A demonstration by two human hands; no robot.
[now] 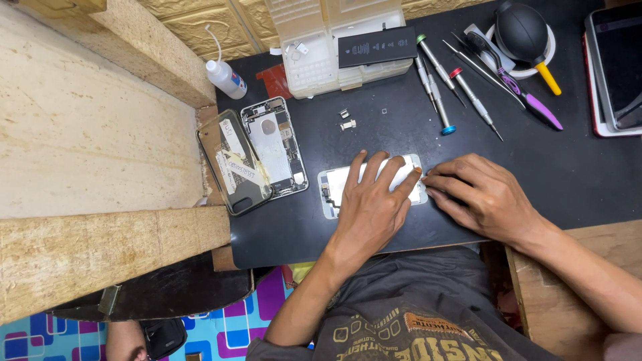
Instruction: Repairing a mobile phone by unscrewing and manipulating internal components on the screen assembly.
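Note:
A white phone screen panel [332, 186] lies flat on the black work mat [562, 167]. My left hand [372, 204] rests on top of it with fingers spread, pressing it down. My right hand [480, 197] touches the panel's right end with its fingertips. To the left, an opened phone body [274, 147] shows its inner parts, beside a dark phone back cover [232, 167] with taped paper on it.
Several screwdrivers [438, 90], a purple pry tool [528, 100], a black air blower [521, 30], a phone battery [376, 45] on a clear plastic parts box [311, 60], a small white bottle [226, 77], tiny loose parts [346, 120] and a tablet [615, 67] lie around.

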